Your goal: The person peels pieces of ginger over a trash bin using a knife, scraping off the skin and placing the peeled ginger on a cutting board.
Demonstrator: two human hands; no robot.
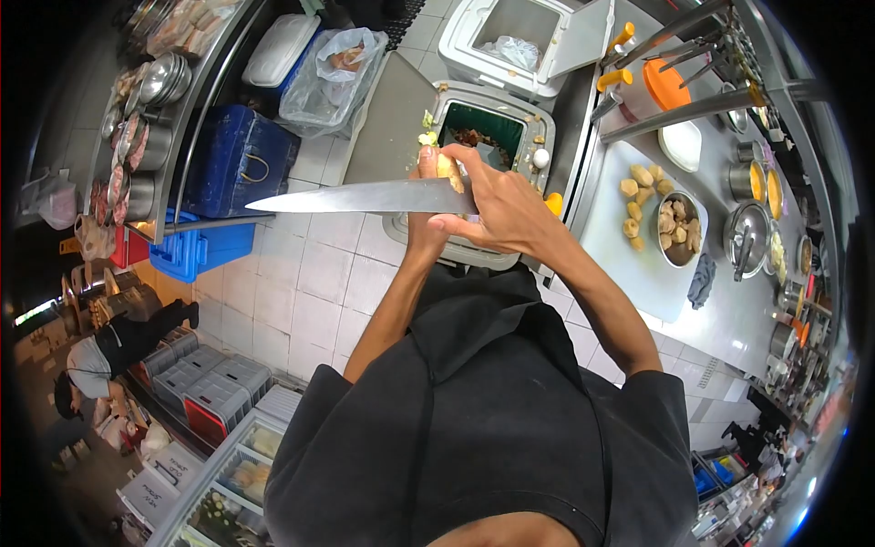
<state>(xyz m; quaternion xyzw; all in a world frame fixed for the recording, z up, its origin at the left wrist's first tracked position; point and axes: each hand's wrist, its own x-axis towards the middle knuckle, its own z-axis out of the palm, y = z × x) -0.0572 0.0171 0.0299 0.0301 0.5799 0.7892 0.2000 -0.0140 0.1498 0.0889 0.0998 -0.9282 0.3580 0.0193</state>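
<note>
My right hand [506, 208] is closed around a large chef's knife [355, 197], its long blade pointing left. Just behind the blade, my left hand [425, 239] grips a pale yellow root vegetable [447, 168], partly hidden by the fingers and the knife. The blade crosses in front of my left hand and lies against or very near the vegetable. Both hands are above a lidded bin [535, 121], whose green-lined opening holds scraps. Small yellowish bits [427, 139] stick to its raised grey lid beside my left hand.
On the right, a white cutting board [608, 262] carries several peeled roots [633, 211] and a metal bowl [663, 248] of more. A grey cloth [701, 281] lies beside it. Another white bin [462, 35] stands ahead. A person [108, 356] bends over at far left.
</note>
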